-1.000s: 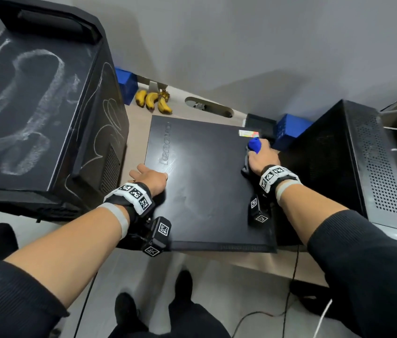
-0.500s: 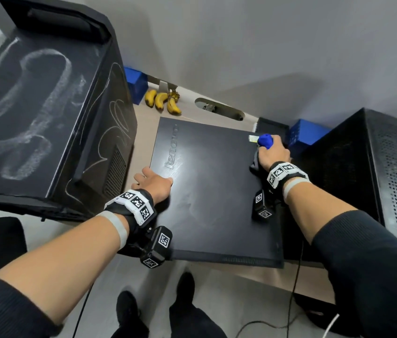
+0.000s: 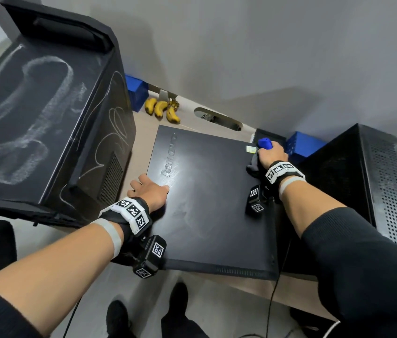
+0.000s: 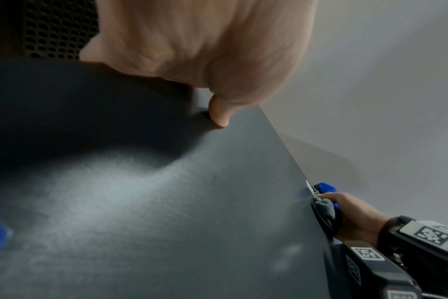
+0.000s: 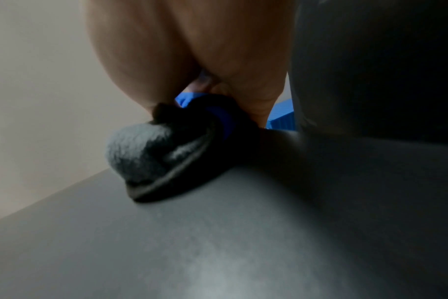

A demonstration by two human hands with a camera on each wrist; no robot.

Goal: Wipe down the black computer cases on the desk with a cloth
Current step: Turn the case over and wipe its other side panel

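Note:
A flat black Lenovo case (image 3: 212, 203) lies on the desk between two taller ones. My left hand (image 3: 148, 191) grips its left edge, thumb (image 4: 218, 117) pressed on top and fingers over the side. At the case's far right corner my right hand (image 3: 272, 154) grips a bunched dark grey cloth (image 3: 253, 164) together with a blue object (image 3: 265, 143). The cloth (image 5: 141, 153) touches the case's top (image 5: 218, 242). A big black tower (image 3: 34, 118) at the left carries white smears and scrawls. Another black tower (image 3: 339, 179) with a perforated side stands at the right.
Bananas (image 3: 162, 109) and a blue box (image 3: 136, 91) lie at the back by the wall, beside a cable slot (image 3: 217, 118). A second blue box (image 3: 302, 147) sits behind my right hand. The desk's front edge (image 3: 295, 293) runs below the case; cables hang there.
My right hand has slid the cloth a little farther along the case's right edge, past the small sticker. My left hand has stayed on the left edge.

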